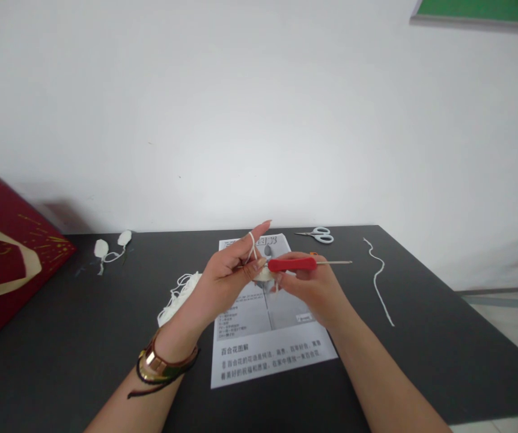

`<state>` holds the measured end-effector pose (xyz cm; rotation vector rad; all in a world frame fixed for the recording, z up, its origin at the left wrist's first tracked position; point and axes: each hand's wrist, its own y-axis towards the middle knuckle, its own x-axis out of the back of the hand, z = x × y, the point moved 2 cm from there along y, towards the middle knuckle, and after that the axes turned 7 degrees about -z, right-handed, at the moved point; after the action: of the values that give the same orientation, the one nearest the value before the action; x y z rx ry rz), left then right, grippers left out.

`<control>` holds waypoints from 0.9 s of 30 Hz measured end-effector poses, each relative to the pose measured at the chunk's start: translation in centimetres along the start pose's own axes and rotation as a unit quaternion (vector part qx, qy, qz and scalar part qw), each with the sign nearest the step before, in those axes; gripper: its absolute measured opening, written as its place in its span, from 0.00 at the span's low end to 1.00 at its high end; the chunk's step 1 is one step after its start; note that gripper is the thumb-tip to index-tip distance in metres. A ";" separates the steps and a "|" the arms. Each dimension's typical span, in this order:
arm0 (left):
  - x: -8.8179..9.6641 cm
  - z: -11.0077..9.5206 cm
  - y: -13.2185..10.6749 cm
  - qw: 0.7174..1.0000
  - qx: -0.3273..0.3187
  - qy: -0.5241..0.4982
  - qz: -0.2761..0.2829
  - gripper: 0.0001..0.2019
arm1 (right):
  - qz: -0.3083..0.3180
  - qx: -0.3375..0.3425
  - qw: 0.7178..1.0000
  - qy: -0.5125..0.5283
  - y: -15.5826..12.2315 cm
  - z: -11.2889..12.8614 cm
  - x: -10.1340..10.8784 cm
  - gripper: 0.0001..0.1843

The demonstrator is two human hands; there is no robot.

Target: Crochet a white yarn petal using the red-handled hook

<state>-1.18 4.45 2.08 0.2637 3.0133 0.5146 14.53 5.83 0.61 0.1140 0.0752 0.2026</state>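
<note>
My left hand [232,267] pinches a small piece of cream crochet work [265,275] between thumb and fingers. White yarn [253,243] loops round its raised index finger. In my right hand [309,287] is a crochet hook with a red handle [292,264], held level, its thin metal shaft sticking out to the right. The hook's working tip meets the crochet work near my left thumb, where fingers partly cover it. Both hands are over a printed pattern sheet [277,355]. A skein of white yarn [178,297] lies beside my left forearm, partly hidden by it.
Scissors [322,235] with pale handles lie at the table's back edge. Off to the right rests a loose length of white yarn [376,276]. Two white crocheted petals [101,248], joined by yarn, lie back left, near a red gift bag [2,258]. A white wall stands behind the black table [106,325].
</note>
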 end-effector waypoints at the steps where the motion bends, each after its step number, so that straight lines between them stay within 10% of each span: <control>1: 0.0 0.0 0.0 1.000 -0.003 0.014 0.000 0.25 | -0.005 0.007 1.000 -0.007 0.0 0.0 0.0 0.04; 27: 0.0 0.6 -0.2 0.999 0.023 -0.029 -0.017 0.25 | 0.041 -0.019 0.993 0.105 -0.1 -0.4 -0.5 0.07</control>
<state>-1.19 4.48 1.50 0.2256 2.9695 0.4287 14.06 5.70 0.22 0.0578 0.2762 0.2972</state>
